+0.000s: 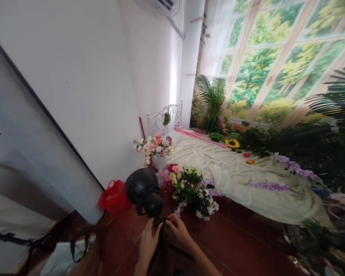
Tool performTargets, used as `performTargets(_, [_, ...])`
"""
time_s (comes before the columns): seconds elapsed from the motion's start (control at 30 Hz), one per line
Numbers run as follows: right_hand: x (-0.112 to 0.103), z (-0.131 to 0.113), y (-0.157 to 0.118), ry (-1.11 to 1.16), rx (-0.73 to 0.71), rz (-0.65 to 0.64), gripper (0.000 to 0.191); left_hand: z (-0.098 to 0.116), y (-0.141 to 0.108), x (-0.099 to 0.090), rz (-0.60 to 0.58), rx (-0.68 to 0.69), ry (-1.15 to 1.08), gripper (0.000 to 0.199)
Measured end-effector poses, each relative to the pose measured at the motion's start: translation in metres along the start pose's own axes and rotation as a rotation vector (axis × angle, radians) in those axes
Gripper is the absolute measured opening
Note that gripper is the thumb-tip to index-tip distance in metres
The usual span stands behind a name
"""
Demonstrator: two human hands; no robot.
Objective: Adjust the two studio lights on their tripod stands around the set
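A black studio light (142, 188) with a round head sits on top of a dark stand (161, 239) right in front of me. My left hand (150, 235) is closed on the joint just beneath the light head, thumb and fingers pressed together. From the other side my right hand (178, 230) pinches a small dark part of the same joint, perhaps a knob; its shape is too small to make out. The stand's lower part is dark and partly hidden between my forearms.
Artificial flowers (186, 180) stand beyond the light, before a bed with a cream blanket (201, 153). A red plastic bag (113, 197) and a white tote bag (69, 255) are on the floor at left. A white panel (46, 145) leans there.
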State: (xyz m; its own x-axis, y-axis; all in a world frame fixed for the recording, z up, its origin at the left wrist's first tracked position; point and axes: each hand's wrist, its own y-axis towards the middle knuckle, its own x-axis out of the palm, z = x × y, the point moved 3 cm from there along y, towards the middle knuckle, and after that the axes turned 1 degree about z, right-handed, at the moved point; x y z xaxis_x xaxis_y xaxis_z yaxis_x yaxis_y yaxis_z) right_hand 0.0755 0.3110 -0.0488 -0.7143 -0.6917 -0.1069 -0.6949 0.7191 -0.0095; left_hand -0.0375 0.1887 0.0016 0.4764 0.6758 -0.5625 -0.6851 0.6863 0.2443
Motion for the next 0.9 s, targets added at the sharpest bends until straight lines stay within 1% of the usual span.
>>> performTargets(0.17, [-0.004, -0.014, -0.006, -0.214, -0.072, -0.006, 0.026, -0.003, 0.000, 0.002, -0.007, -0.003, 0.039, 0.041])
performTargets(0.3, [-0.002, -0.030, -0.016, -0.349, -0.184, 0.025, 0.029, -0.003, -0.001, 0.003, -0.022, -0.021, 0.037, 0.042])
performTargets(0.43, [0.006, -0.037, -0.023, -0.351, -0.246, 0.076, 0.036, 0.004, 0.002, -0.001, -0.062, -0.061, 0.015, 0.039])
performTargets(0.57, [0.013, -0.040, -0.025, -0.336, -0.290, 0.135, 0.033, 0.015, 0.008, -0.007, -0.137, -0.093, 0.024, 0.034])
performTargets(0.7, [0.019, -0.046, -0.022, -0.344, -0.303, 0.112, 0.033, 0.020, 0.013, -0.012, -0.168, -0.068, -0.055, 0.032])
performTargets(0.8, [0.025, -0.049, -0.017, -0.326, -0.311, 0.079, 0.036, 0.017, 0.012, -0.014, -0.183, -0.071, -0.106, 0.036])
performTargets(0.9, [0.031, -0.052, -0.010, -0.303, -0.291, 0.047, 0.034, 0.013, 0.008, -0.015, -0.215, -0.094, -0.123, 0.041])
